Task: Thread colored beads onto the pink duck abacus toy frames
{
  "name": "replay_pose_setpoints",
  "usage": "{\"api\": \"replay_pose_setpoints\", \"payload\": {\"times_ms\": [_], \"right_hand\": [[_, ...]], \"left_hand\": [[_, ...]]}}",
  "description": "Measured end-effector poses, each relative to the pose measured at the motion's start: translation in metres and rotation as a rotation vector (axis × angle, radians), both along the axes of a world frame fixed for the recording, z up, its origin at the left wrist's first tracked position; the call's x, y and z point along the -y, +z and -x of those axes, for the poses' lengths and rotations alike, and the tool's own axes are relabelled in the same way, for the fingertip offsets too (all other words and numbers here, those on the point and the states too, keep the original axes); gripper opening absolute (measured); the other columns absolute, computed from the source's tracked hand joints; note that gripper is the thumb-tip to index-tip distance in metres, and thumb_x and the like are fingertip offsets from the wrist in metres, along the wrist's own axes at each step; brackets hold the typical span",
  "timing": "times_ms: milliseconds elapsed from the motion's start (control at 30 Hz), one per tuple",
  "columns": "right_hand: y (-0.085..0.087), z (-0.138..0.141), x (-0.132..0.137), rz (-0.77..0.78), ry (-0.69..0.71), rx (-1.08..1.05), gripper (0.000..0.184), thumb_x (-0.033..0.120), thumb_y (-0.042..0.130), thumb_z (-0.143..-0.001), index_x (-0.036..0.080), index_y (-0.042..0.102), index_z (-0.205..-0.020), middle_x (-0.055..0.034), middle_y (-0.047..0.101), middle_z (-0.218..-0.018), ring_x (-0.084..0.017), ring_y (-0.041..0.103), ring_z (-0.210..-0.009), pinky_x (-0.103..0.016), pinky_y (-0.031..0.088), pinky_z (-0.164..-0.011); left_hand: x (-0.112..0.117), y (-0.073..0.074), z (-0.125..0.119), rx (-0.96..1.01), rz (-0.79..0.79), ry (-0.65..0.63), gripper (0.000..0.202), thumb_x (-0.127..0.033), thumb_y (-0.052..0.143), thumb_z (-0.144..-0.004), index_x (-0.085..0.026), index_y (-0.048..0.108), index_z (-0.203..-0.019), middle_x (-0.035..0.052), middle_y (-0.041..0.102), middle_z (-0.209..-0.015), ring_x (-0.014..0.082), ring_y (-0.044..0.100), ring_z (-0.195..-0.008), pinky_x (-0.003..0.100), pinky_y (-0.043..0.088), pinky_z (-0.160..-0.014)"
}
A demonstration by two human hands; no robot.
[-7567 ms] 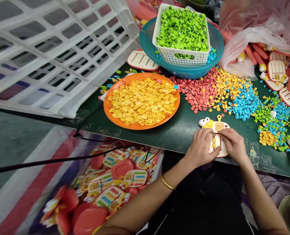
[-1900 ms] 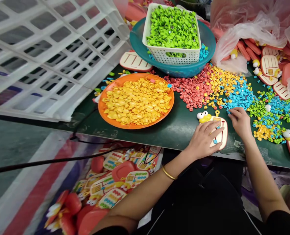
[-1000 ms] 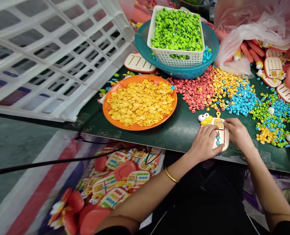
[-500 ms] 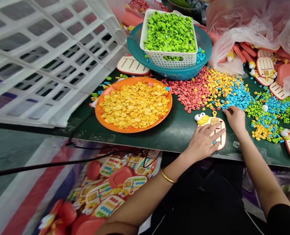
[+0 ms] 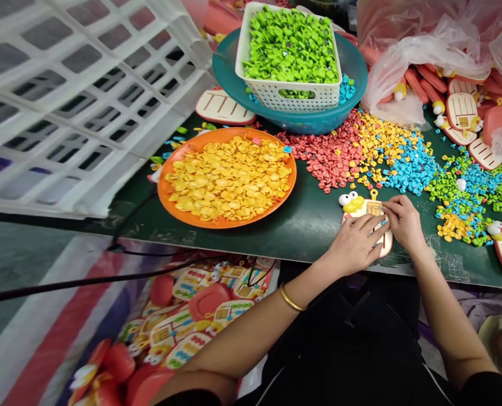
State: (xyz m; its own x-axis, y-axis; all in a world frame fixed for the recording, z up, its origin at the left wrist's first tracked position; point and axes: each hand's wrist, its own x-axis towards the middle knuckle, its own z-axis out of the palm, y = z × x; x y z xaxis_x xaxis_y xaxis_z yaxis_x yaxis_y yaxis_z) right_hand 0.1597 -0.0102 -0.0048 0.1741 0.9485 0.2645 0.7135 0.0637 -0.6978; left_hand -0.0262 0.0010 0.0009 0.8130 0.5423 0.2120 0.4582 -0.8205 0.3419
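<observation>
Free room is the bare green counter (image 5: 314, 217) in the middle of the frame, between the orange plate (image 5: 166, 197) at left and both hands at right. Bead piles (image 5: 386, 155) and the teal bowl (image 5: 352, 62) close the upper side.

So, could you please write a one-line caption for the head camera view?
Both hands, left hand and right hand, press on a cream duck-faced plastic toy board beside loose blue plastic beads.

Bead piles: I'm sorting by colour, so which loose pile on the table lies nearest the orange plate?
The red pile, just right of the orange plate; the yellow, blue and green piles lie farther right.
</observation>
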Motion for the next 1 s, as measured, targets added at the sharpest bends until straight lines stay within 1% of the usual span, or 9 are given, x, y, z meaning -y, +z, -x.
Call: {"api": "replay_pose_setpoints", "payload": {"times_ms": [167, 267, 367, 467, 567, 700, 833, 900, 1000], "right_hand": [[-0.001, -0.002, 0.010, -0.046, 0.057, 0.065, 0.025, 0.026, 0.053, -0.095, 0.024, 0.076, -0.104, -0.0066, 0.062, -0.096, -0.020, 0.061, -0.091, -0.035, 0.053, -0.082], [0.001, 0.000, 0.029, -0.115, -0.015, 0.069, 0.024, 0.026, 0.053, -0.095, 0.024, 0.074, -0.108, -0.0067, 0.062, -0.098, -0.019, 0.062, -0.090, -0.035, 0.054, -0.081], [-0.001, 0.009, 0.042, -0.115, -0.040, 0.078, 0.020, 0.028, 0.058, -0.094, 0.024, 0.074, -0.104, -0.0064, 0.063, -0.094, -0.020, 0.062, -0.088, -0.035, 0.054, -0.079], [-0.005, 0.020, 0.040, -0.102, 0.007, 0.093, 0.023, 0.024, 0.053, -0.095, 0.024, 0.075, -0.101, -0.0073, 0.064, -0.093, -0.021, 0.062, -0.090, -0.036, 0.054, -0.079], [-0.002, 0.026, 0.029, -0.080, 0.100, 0.047, 0.026, 0.020, 0.050, -0.095, 0.025, 0.075, -0.098, -0.0070, 0.065, -0.092, -0.021, 0.062, -0.091, -0.036, 0.053, -0.081], [0.013, 0.017, 0.019, 0.014, 0.272, -0.055, 0.023, 0.017, 0.051, -0.092, 0.024, 0.073, -0.091, -0.0047, 0.065, -0.089, -0.019, 0.063, -0.089, -0.034, 0.053, -0.081], [0.018, 0.005, 0.015, -0.032, 0.088, 0.006, 0.022, 0.021, 0.052, -0.092, 0.023, 0.071, -0.103, -0.0062, 0.063, -0.097, -0.021, 0.061, -0.091, -0.036, 0.053, -0.083], [0.014, 0.004, 0.015, -0.015, 0.048, 0.095, 0.024, 0.021, 0.051, -0.093, 0.023, 0.071, -0.105, -0.0077, 0.062, -0.099, -0.022, 0.060, -0.093, -0.037, 0.053, -0.084], [0.006, 0.006, 0.020, 0.013, 0.069, 0.167, 0.027, 0.019, 0.047, -0.093, 0.024, 0.072, -0.102, -0.0084, 0.061, -0.098, -0.022, 0.059, -0.095, -0.037, 0.053, -0.085]], "left_hand": [[0.004, -0.006, -0.005, 0.174, 0.060, 0.171, 0.041, -0.037, 0.057, -0.092, -0.021, 0.060, -0.129, 0.0118, 0.060, -0.132, 0.0309, 0.053, -0.118, 0.048, 0.043, -0.098], [0.007, -0.013, -0.005, 0.331, 0.054, 0.256, 0.032, -0.038, 0.061, -0.089, -0.017, 0.063, -0.114, 0.0143, 0.061, -0.125, 0.0295, 0.055, -0.115, 0.046, 0.045, -0.099], [0.008, -0.017, -0.002, 0.394, 0.032, 0.239, 0.023, -0.039, 0.062, -0.089, -0.018, 0.063, -0.097, 0.0109, 0.065, -0.108, 0.0265, 0.057, -0.106, 0.043, 0.046, -0.095], [0.008, -0.017, 0.000, 0.379, 0.021, 0.194, 0.020, -0.039, 0.061, -0.089, -0.020, 0.062, -0.091, 0.0075, 0.066, -0.099, 0.0240, 0.059, -0.099, 0.041, 0.046, -0.093], [0.007, -0.015, 0.000, 0.381, 0.006, 0.186, 0.022, -0.042, 0.065, -0.086, -0.021, 0.062, -0.090, 0.0066, 0.066, -0.101, 0.0247, 0.059, -0.104, 0.045, 0.040, -0.102], [0.008, -0.015, 0.000, 0.372, 0.047, 0.311, 0.035, -0.050, 0.069, -0.079, -0.020, 0.062, -0.096, 0.0095, 0.064, -0.109, 0.0278, 0.056, -0.111, 0.049, 0.033, -0.110], [0.007, -0.013, -0.001, 0.342, 0.099, 0.322, 0.055, -0.051, 0.071, -0.078, -0.017, 0.059, -0.120, 0.0114, 0.064, -0.121, 0.0302, 0.054, -0.118, 0.050, 0.030, -0.111], [0.007, -0.012, 0.000, 0.316, 0.106, 0.282, 0.054, -0.049, 0.069, -0.081, -0.019, 0.059, -0.125, 0.0089, 0.065, -0.124, 0.0301, 0.053, -0.121, 0.052, 0.025, -0.114], [0.005, -0.009, 0.000, 0.291, 0.114, 0.230, 0.041, -0.044, 0.065, -0.085, -0.024, 0.062, -0.121, 0.0054, 0.067, -0.123, 0.0280, 0.054, -0.120, 0.052, 0.021, -0.116]]}}
